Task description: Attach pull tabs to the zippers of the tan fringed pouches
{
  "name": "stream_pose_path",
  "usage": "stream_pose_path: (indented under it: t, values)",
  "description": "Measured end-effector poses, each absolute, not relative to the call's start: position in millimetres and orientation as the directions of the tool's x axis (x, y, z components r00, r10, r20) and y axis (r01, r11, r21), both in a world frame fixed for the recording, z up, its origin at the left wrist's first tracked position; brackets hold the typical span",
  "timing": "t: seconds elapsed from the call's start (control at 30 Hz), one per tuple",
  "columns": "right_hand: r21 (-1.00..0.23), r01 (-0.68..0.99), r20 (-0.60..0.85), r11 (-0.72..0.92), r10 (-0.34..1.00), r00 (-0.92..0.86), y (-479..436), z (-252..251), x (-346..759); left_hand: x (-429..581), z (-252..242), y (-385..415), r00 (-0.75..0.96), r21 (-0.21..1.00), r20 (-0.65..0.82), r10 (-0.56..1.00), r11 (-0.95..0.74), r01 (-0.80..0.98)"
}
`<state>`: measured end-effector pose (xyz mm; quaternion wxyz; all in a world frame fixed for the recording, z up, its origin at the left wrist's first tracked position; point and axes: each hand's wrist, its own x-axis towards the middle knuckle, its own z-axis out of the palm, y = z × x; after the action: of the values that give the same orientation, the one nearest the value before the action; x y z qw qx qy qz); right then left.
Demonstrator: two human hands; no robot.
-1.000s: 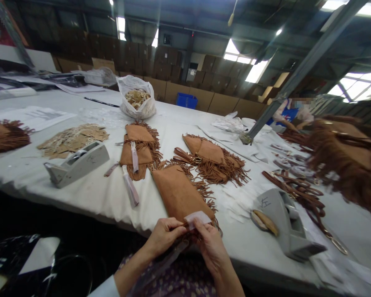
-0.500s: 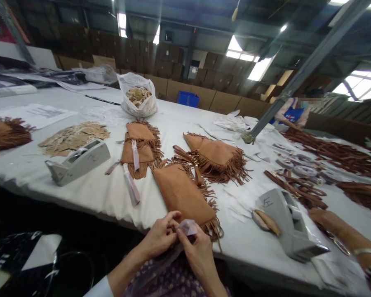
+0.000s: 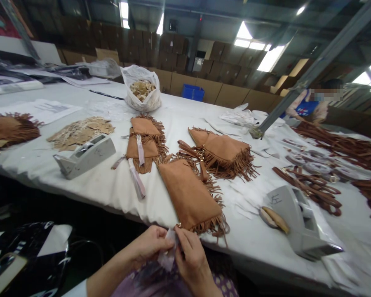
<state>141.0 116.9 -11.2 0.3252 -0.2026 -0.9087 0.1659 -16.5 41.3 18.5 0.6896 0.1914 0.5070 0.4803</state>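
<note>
A brown fringed pouch (image 3: 190, 194) lies flat at the table's near edge, a small metal piece (image 3: 179, 225) at its lower corner. Just below that corner, my left hand (image 3: 151, 246) pinches a thin, translucent whitish wrap (image 3: 167, 256). My right hand (image 3: 192, 255) is closed on the same wrap from the other side, its fingertips close to the pouch corner. Whatever the wrap covers is hidden by my fingers. Beyond lie a second fringed pouch (image 3: 227, 148) with a brown strap and smaller stacked pouches (image 3: 142, 146) with straps in pale wrapping (image 3: 137, 180).
Grey tape dispensers stand left (image 3: 86, 156) and right (image 3: 293, 222), the right one beside a tan oval object (image 3: 275, 219). Behind are tags (image 3: 80, 132), a white plastic bag (image 3: 157, 93) and brown straps (image 3: 309, 187). A co-worker (image 3: 307, 105) stands far right, past a metal post (image 3: 284, 103).
My hands have come lower and slightly left, and the pouch corner with its metal piece now shows. Another person's arm at the right edge has gone from view. The camera view has shifted slightly.
</note>
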Motion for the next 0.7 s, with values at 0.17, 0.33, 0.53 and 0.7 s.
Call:
stream_pose_path:
  t: [0.17,0.33,0.53,0.7]
  values:
    - [-0.471,0.394,0.484,0.789,0.605,-0.632,129.3,-0.3,150.3,-10.0,6.6,45.0,-0.103,0.816,-0.483,0.869,0.405,-0.413]
    - [-0.429,0.43,0.438,0.794,0.6,-0.67,140.3,0.1,143.1,-9.7,-1.9,45.3,-0.195,0.849,-0.443,0.875,0.34,-0.403]
    - [-0.5,0.372,0.462,0.782,0.604,-0.649,141.0,-8.1,145.4,-5.3,-5.4,57.8,-0.235,0.862,-0.43,0.872,0.32,-0.393]
    - [-0.546,0.346,0.469,0.763,0.621,-0.628,143.5,-9.8,147.3,-2.5,-0.6,70.3,-0.281,0.889,-0.385,0.879,0.271,-0.37]
